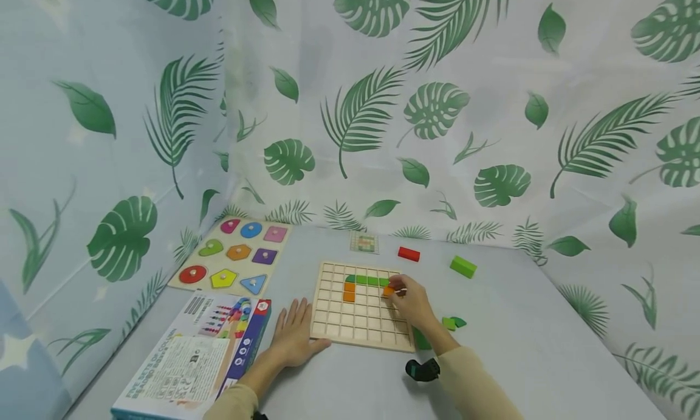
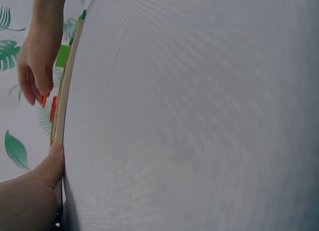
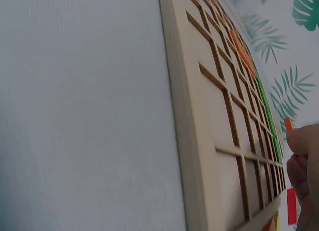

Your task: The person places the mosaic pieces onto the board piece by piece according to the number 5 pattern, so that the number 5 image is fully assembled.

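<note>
A square wooden grid board point(image 1: 355, 335) lies on the table between my hands. Green tiles point(image 1: 367, 281) fill a row near its far side, and orange tiles point(image 1: 349, 292) run down from that row's left end. Over the board's right side, my right hand point(image 1: 411, 299) pinches a small orange tile point(image 3: 288, 124) between thumb and fingers. My left hand point(image 1: 295, 338) rests flat on the table with fingers spread, its thumb by the board's near left corner. The left wrist view shows that thumb point(image 2: 52, 164) at the board's edge.
A box point(image 1: 186, 353) lies at the left, with a puzzle board of coloured shapes point(image 1: 237, 256) behind it. A small pattern card point(image 1: 364, 242), a red block point(image 1: 409, 254) and a green block point(image 1: 463, 267) sit beyond the grid. Small green pieces point(image 1: 449, 323) lie right of it.
</note>
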A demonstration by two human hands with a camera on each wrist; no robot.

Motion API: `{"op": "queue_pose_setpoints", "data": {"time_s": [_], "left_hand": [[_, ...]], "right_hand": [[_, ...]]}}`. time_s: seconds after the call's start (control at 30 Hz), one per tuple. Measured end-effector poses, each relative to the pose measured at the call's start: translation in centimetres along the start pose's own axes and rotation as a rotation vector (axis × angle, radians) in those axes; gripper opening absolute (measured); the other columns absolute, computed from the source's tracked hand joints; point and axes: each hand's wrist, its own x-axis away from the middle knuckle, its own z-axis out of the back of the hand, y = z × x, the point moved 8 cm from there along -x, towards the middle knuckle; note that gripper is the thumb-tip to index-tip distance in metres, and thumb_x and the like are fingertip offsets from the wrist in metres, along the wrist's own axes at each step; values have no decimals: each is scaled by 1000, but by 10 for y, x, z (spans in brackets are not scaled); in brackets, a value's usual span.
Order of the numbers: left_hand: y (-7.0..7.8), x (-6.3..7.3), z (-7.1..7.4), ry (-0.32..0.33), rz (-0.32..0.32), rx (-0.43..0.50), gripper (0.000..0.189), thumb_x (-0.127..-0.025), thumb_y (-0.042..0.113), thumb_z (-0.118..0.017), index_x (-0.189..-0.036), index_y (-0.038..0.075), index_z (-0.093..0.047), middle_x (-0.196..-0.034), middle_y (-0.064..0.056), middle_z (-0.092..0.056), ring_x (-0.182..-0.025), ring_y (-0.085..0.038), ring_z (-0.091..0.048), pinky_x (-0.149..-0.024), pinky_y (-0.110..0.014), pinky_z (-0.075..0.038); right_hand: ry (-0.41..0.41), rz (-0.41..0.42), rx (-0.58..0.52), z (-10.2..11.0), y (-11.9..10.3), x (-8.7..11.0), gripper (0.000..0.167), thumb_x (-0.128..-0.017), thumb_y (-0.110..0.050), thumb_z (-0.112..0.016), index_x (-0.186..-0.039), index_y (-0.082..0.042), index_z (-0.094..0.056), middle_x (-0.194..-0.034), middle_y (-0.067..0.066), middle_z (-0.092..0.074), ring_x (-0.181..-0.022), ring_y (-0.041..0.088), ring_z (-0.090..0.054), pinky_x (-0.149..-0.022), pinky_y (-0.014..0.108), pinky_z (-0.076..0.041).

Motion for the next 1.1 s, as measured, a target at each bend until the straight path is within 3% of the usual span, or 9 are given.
{"op": "queue_pose_setpoints", "data": {"time_s": [0.23, 0.5, 0.73, 1.1], "left_hand": [[0, 0, 1, 1, 2, -9, 95, -85, 54, -60, -147, -6, -19, -154, -24, -11, -142, -37, 0, -112, -52, 4], [5, 4, 6, -6, 1, 0, 95, -86, 53, -59, -147, -6, -18, -154, -24, -12, -142, -37, 0, -112, -51, 5], [4, 4, 4, -1, -3, 2, 95, -86, 54, -58, -147, -6, -19, -154, -24, -12, -142, -37, 0, -112, -51, 5], [0, 0, 1, 10, -1, -10, 95, -86, 54, -59, -147, -7, -20, -153, -25, -12, -142, -37, -1, -111, -53, 4]], "right_hand": [[-72, -12, -48, -23, -10, -4, 29, -82, 7, -65, -111, 6, -60, -97, 9, -64, -90, 22, -61, -76, 30, -54], [-97, -15, -13, -41, -16, -8, 30, -81, 5, -67, -110, 1, -61, -94, 4, -64, -87, 18, -60, -75, 29, -53], [-104, 90, 34, -53, -23, -6, 30, -80, 3, -67, -109, 0, -61, -93, 5, -65, -82, 19, -61, -71, 31, -54], [-138, 12, 39, -58, -22, -8, 33, -79, 1, -70, -111, -3, -63, -94, 1, -67, -84, 13, -60, -76, 32, -52]]}}
